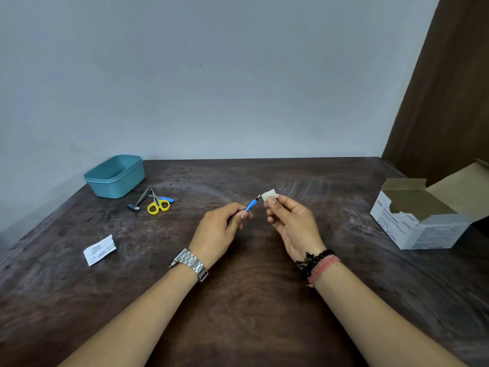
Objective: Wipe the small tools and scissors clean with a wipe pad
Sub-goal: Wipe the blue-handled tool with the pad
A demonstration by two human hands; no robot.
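1. At your far left, the teal tub (pixel 114 176) stands open near the table's back corner; it is probably where the tools are kept.
2. Just in front of it lie the nail clipper (pixel 139 201), the yellow-handled scissors (pixel 158 204) and a blue-handled piece (pixel 167 199), touching or overlapping in one small heap. They are well apart from your hands, so I judge they wait their turn.
3. Nearer you on the left, the torn sachet (pixel 99 250) lies flat on the table (pixel 251 300), apparently the pad's discarded wrapper.
4. Your left hand (pixel 217 231) pinches the small blue tool (pixel 251 205) by its handle, thumb and fingers curled round it, so the metal tip points free toward the pad.
5. Your right hand (pixel 293 223) pinches the wipe pad (pixel 270 195) between thumb and fingertips, holding it up just beside the tip. Whether they touch, I cannot tell at this size.
6. At your far right, the swab box (pixel 420 218) sits with its flap open, handy for a fresh pad.
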